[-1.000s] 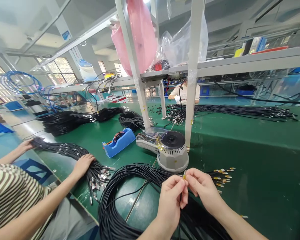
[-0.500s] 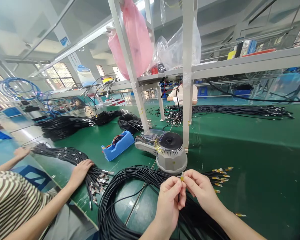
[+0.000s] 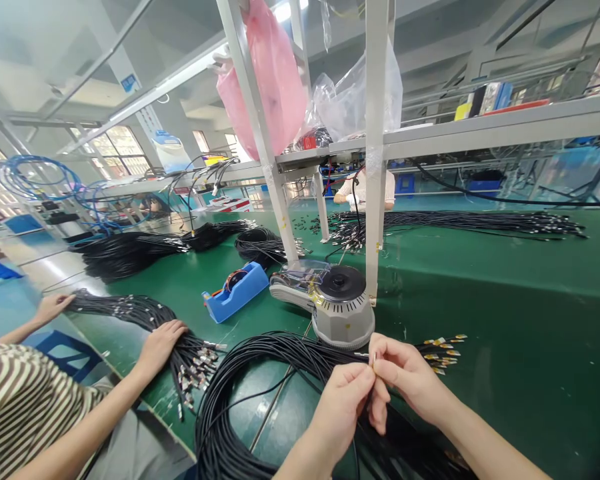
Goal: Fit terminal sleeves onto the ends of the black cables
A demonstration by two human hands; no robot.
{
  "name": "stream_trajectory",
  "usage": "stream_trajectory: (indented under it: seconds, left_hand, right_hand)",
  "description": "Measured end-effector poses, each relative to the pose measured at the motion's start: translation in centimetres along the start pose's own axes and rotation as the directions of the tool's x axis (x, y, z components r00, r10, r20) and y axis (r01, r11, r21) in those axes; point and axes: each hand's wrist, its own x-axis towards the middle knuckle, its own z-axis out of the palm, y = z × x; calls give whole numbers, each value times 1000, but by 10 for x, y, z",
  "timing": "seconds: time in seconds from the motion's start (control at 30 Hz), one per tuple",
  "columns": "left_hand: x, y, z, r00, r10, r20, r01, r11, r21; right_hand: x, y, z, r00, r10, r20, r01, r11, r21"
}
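My left hand [image 3: 347, 403] and my right hand [image 3: 413, 377] meet over the coiled bundle of black cables [image 3: 220, 393]. Both pinch one cable end [image 3: 375, 358], whose small metallic tip shows between the fingertips; its yellow tape is mostly covered by my fingers. Beyond my right hand, several cable ends wrapped in yellow tape [image 3: 445, 352] fan out on the green tabletop [image 3: 530, 360]. A grey round tape dispenser [image 3: 344, 310] stands just behind the coil.
At left, a co-worker's hand [image 3: 163, 343] rests on another cable bundle [image 3: 130, 310]. A blue tape holder [image 3: 237, 293] stands mid-table. A white upright post [image 3: 375, 200] supports the shelf. More cables [image 3: 470, 220] lie at the back, near another person.
My hands have shifted slightly right and down with the cable end, and my fingers now cover its yellow tape. The co-worker's far hand has moved a little right, toward the cables.
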Motion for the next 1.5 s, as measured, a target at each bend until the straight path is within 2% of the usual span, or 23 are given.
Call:
stream_trajectory:
  seconds: [0.03, 0.1, 0.17, 0.23, 0.33, 0.43, 0.53, 0.63, 0.73, 0.8, 0.83, 0.9, 0.97, 1.0, 1.07, 1.13, 1.2, 1.3, 1.4, 1.5]
  left_hand:
    - [-1, 2, 0, 997, 48, -56, -40, 990, 135]
    - [-2, 6, 1, 968, 188, -164, -110, 911, 398]
    - [-3, 7, 0, 936, 275, -220, -126, 845, 519]
    - [-3, 7, -2, 940, 244, -239, -107, 874, 474]
    - [0, 5, -7, 973, 73, -221, -15, 968, 250]
    - [3, 4, -10, 976, -2, -220, 31, 991, 128]
    - [3, 3, -9, 978, 12, -206, 25, 984, 178]
    - [2, 0, -5, 979, 117, -168, -53, 936, 347]
    - [3, 0, -4, 976, 203, -76, -129, 826, 549]
    - [3, 4, -7, 976, 218, -20, -150, 731, 666]
    - [1, 8, -9, 975, 221, 17, -164, 665, 729]
    - [-4, 17, -15, 975, 154, 162, -215, 455, 864]
    - [-13, 25, -22, 949, -20, 314, -304, 196, 932]
    - [-17, 27, -24, 936, -100, 338, -331, 76, 940]
    - [-24, 28, -28, 929, -193, 316, -344, -132, 930]
    - [-26, 24, -27, 921, -234, 310, -366, -255, 895]
    - [-23, 18, -23, 899, -260, 353, -422, -294, 857]
    - [-12, 10, -15, 851, -321, 416, -505, -283, 815]
    - [3, 8, -9, 795, -413, 443, -560, -222, 798]
    - [18, 7, -6, 756, -439, 486, -594, -149, 790]
  right_hand:
    - [0, -2, 1, 1000, -2, -13, 1, 1000, -23]
    - [0, -7, 3, 996, -41, -78, 29, 987, -156]
    - [1, -10, 4, 984, -90, -152, 39, 950, -308]
    - [1, -10, 1, 983, -76, -167, 12, 934, -357]
    - [1, -7, -8, 995, -43, -95, 2, 920, -391]
    - [3, -6, -19, 997, -57, -46, 34, 911, -411]
    - [3, -10, -18, 998, -33, -54, 14, 949, -314]
    - [-1, -20, -10, 999, 21, -44, -37, 921, -388]
    - [-7, -33, -14, 996, 51, -72, -82, 829, -553]
    - [-13, -39, -30, 993, 73, -96, -118, 754, -646]
    - [-18, -41, -41, 990, 79, -114, -136, 688, -713]
    - [-29, -41, -66, 987, 95, -128, -159, 503, -850]
    - [-43, -36, -86, 984, 108, -139, -172, 411, -895]
    - [-51, -33, -94, 983, 111, -145, -177, 394, -902]
    - [-65, -25, -102, 982, 105, -156, -184, 376, -908]
    - [-78, -17, -105, 983, 96, -159, -184, 361, -914]
    - [-88, -11, -105, 984, 86, -159, -179, 357, -917]
    - [-101, -7, -104, 985, 74, -157, -173, 365, -915]
    - [-115, -7, -103, 986, 74, -149, -166, 382, -909]
    - [-130, -6, -103, 986, 81, -149, -169, 404, -899]
